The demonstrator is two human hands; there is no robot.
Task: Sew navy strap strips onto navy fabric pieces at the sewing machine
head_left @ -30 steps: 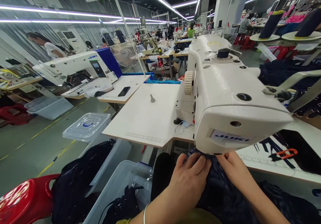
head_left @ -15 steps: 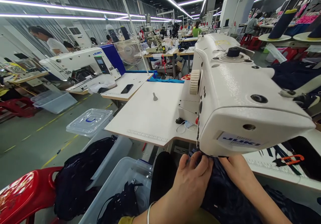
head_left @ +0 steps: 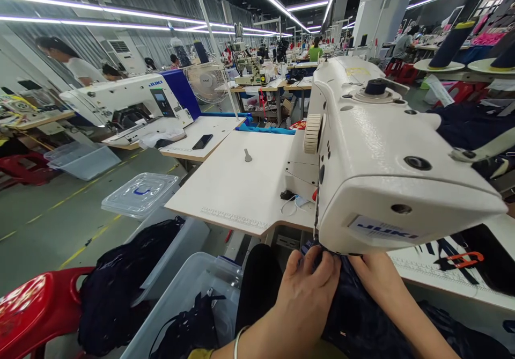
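Observation:
A white JUKI sewing machine [head_left: 374,149] fills the right half of the view. Under its head lies dark navy fabric [head_left: 362,316], bunched toward me. My left hand [head_left: 306,289] presses on the fabric with fingers curled over its edge, close to the needle area. My right hand [head_left: 374,278] rests on the same fabric just right of it, its fingertips hidden under the machine head. The needle itself is hidden.
A white table [head_left: 241,182] extends left of the machine. Clear plastic bins [head_left: 189,294] with dark garments stand below left, beside a red stool [head_left: 32,310]. Orange snips [head_left: 466,257] lie at right. Other machines and workers fill the background.
Both hands stay on the fabric under the machine head. The camera view has shifted slightly, so the machine sits a little further right and lower in the picture.

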